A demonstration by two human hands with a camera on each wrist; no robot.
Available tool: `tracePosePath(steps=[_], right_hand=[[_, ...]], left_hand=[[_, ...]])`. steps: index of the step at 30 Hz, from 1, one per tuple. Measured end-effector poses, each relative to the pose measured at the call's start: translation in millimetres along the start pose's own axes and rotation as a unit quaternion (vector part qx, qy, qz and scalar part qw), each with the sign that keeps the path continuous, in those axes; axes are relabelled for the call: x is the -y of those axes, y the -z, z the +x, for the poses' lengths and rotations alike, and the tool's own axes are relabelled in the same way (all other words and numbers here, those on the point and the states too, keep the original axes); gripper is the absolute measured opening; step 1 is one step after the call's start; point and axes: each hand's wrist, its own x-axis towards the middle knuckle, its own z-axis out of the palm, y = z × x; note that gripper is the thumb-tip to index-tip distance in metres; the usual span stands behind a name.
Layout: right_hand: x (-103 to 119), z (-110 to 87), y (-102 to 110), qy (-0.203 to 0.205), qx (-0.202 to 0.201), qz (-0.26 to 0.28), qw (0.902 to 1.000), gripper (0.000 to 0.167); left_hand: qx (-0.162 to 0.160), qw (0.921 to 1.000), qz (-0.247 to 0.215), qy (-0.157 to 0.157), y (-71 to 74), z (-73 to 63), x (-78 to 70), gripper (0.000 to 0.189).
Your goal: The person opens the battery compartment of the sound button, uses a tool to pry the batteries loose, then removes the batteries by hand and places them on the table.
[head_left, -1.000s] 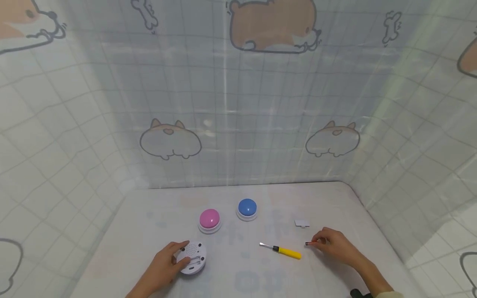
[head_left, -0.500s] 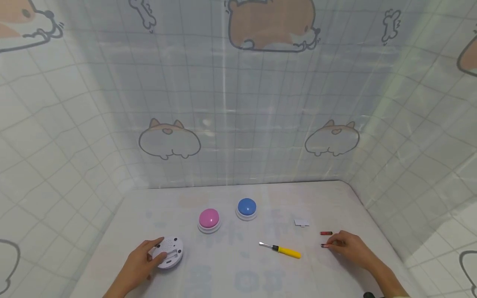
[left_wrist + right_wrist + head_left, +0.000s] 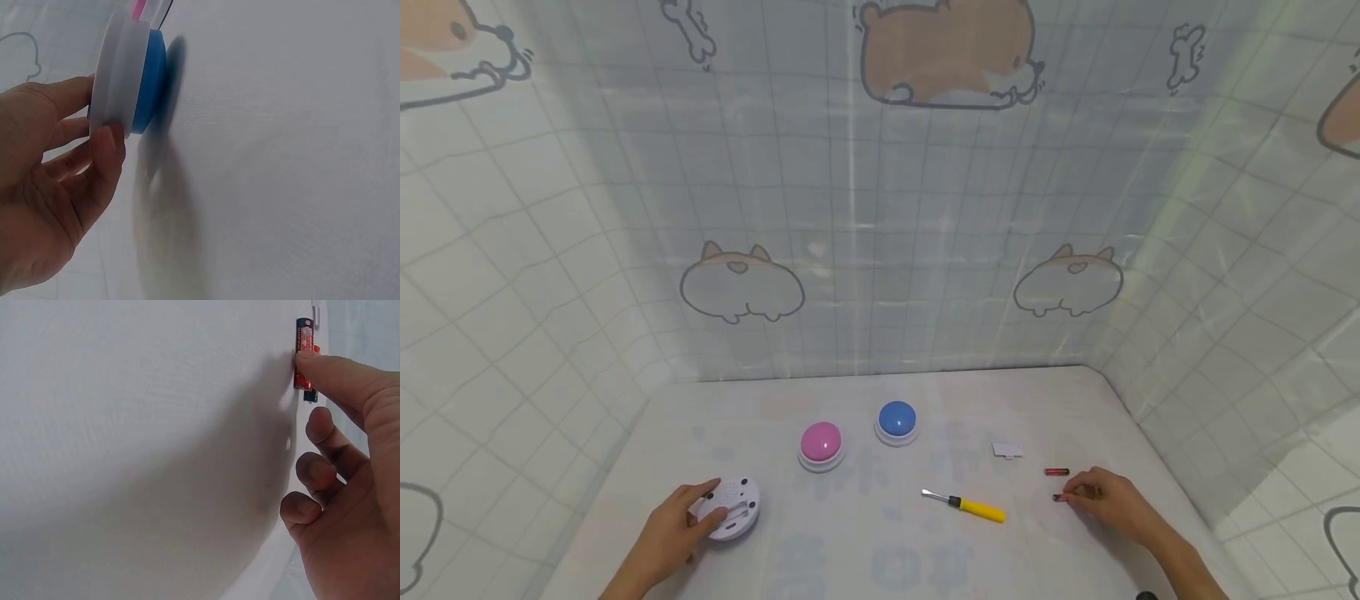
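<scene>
My left hand [image 3: 662,533] grips a round push button [image 3: 742,487] at the left of the table. It is upside down, its white base with a small open slot facing up; the blue dome [image 3: 150,81] points down in the left wrist view. At the right, my right hand [image 3: 1112,498] pinches a small red and black battery [image 3: 304,334], thumb on its side, close over the table. Its other fingers are loosely bent. Another such battery [image 3: 1057,472] lies just beyond that hand.
A pink push button [image 3: 821,442] and a blue push button [image 3: 897,419] stand dome up toward the back. A yellow-handled screwdriver [image 3: 981,509] lies mid-right, with a small white cover [image 3: 1007,450] behind it. Patterned curtains [image 3: 880,208] enclose the table [image 3: 865,575].
My left hand has carried the upturned button to the left. My right hand has shifted right with its battery, and the other battery now shows on the table behind it.
</scene>
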Motion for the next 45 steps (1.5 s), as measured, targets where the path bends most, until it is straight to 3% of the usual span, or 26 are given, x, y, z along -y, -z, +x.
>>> tracePosePath(steps=[4, 10, 13, 17, 23, 29, 38, 45], right_hand=[[1, 2.2, -1, -0.013, -0.003, 0.000, 0.9999, 0.010], [18, 12.0, -1, -0.018, -0.008, 0.008, 0.9998, 0.013], [35, 18.9, -2, 0.006, -0.009, 0.018, 0.9998, 0.013], [62, 29.0, -7, 0.053, -0.014, 0.016, 0.9984, 0.012], [103, 47.0, -26, 0.118, -0.005, 0.020, 0.9928, 0.017], [142, 66.2, -49, 0.162, 0.018, 0.040, 0.9858, 0.025], [209, 90.0, -90, 0.204, 0.093, 0.067, 0.9723, 0.038], [248, 112.0, -128, 0.241, 0.118, 0.049, 0.9621, 0.043]], left_hand=[[-0.011, 0.9997, 0.018, -0.009, 5.5, 1.7, 0.7, 0.065], [-0.071, 0.9936, 0.078, -0.039, 18.2, 6.8, -8.1, 0.058], [-0.106, 0.9890, 0.080, -0.065, 20.6, 10.2, -24.1, 0.054], [-0.128, 0.9846, 0.063, -0.101, 14.7, 13.8, -55.2, 0.049], [-0.128, 0.9821, 0.034, -0.134, -3.9, 13.9, -96.9, 0.046], [-0.096, 0.9879, 0.017, -0.121, -25.2, 16.5, -119.8, 0.055], [-0.080, 0.9951, 0.012, -0.057, -51.3, 27.9, -131.7, 0.069], [-0.074, 0.9969, -0.003, -0.024, -68.2, 37.4, -133.5, 0.080]])
